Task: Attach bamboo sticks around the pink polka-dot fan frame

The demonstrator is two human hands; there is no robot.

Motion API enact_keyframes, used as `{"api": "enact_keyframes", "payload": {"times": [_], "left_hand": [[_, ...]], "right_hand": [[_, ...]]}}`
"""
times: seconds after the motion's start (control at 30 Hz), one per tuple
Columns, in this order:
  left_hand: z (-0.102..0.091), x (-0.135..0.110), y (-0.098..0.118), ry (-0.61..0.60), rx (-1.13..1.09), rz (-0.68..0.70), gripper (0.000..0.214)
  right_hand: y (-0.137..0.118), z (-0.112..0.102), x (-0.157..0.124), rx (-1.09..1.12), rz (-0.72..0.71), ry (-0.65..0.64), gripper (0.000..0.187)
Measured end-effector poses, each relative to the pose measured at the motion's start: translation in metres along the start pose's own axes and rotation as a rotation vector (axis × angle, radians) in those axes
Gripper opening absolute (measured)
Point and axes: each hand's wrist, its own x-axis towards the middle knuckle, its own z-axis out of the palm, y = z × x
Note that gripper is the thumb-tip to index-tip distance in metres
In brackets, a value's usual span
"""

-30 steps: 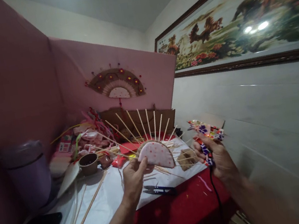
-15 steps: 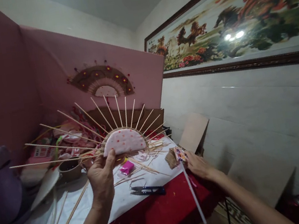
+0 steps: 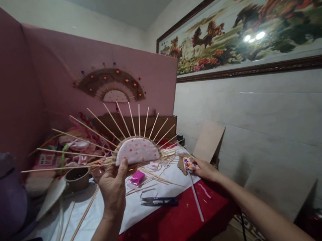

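My left hand is closed on the lower left edge of a fan frame, thumb in front. It is a half-round pad of pale pink, red-dotted cloth with a brown rim, and thin wooden sticks radiate from it. My right hand is closed round a flower-patterned glue gun with a long pale glue stick jutting from it towards me. Beside the gun lies a piece of brown burlap-like cloth, partly covered. Its nozzle cannot be made out.
Blue-handled thread snips and a bright pink packet lie on the table with loose sticks. A brown pot and purple bucket stand left. A finished fan is mounted on the pink board.
My left hand and the fan frame have shifted slightly right. My right hand has moved a little left with the glue gun, uncovering a pink strip on the red cloth.
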Motion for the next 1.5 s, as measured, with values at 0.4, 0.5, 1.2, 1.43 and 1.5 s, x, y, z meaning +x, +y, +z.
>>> {"api": "enact_keyframes", "payload": {"times": [0.4,0.5,1.2,1.43,1.5], "left_hand": [[0.000,-0.002,0.000,-0.009,0.024,-0.011,0.032],[0.002,-0.003,0.002,-0.026,-0.022,-0.018,0.032],[-0.005,-0.002,0.008,-0.064,0.069,-0.008,0.025],[-0.013,0.005,0.021,0.346,0.186,0.301,0.014],[-0.013,0.007,0.023,0.309,0.094,0.224,0.018]], "right_hand": [[-0.034,-0.025,-0.008,-0.115,0.005,0.058,0.036],[-0.078,-0.037,-0.028,0.017,-0.019,0.286,0.018],[-0.293,0.003,-0.009,2.297,0.121,-0.100,0.024],[-0.279,-0.001,0.009,2.352,0.085,0.083,0.028],[-0.274,0.006,0.009,2.356,0.114,0.093,0.027]]}}
